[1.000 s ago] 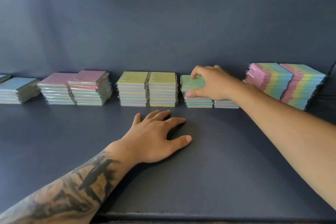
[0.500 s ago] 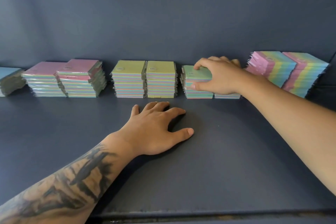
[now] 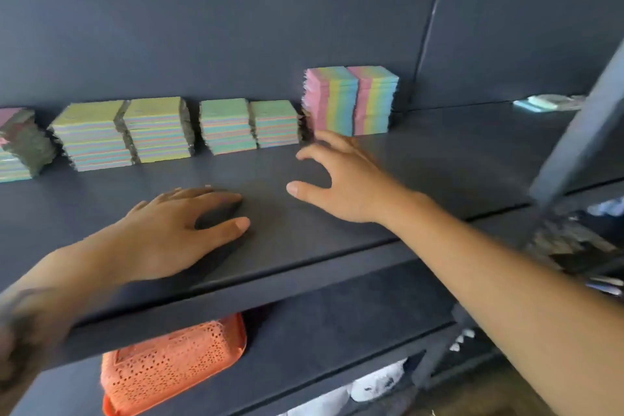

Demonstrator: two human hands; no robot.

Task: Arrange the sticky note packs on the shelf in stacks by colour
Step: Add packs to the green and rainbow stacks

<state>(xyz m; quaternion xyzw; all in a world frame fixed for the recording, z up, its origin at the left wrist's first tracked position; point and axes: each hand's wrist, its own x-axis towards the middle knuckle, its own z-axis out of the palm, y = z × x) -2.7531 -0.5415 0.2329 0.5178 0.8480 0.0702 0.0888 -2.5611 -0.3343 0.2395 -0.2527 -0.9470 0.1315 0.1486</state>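
Stacks of sticky note packs line the back of the dark shelf (image 3: 439,159). Two green-topped stacks (image 3: 248,125) stand side by side in the middle. To their left are two yellow-topped stacks (image 3: 125,132), and a pink-topped stack (image 3: 17,145) is cut off at the left edge. Right of the green ones stand two taller rows of packs on edge (image 3: 351,101), striped pink, yellow, green and blue. My left hand (image 3: 179,230) rests flat on the shelf. My right hand (image 3: 341,179) hovers empty in front of the green stacks with fingers spread.
An orange perforated basket (image 3: 172,365) sits on the lower shelf under my left hand. A dark upright post (image 3: 580,132) crosses the right side. More small items (image 3: 543,101) lie on the neighbouring shelf section at the far right. The view is motion-blurred.
My right hand has let go of the green pack, now lying on the green stack, and drawn back toward me. The view has swung right and down; the left hand stays put.
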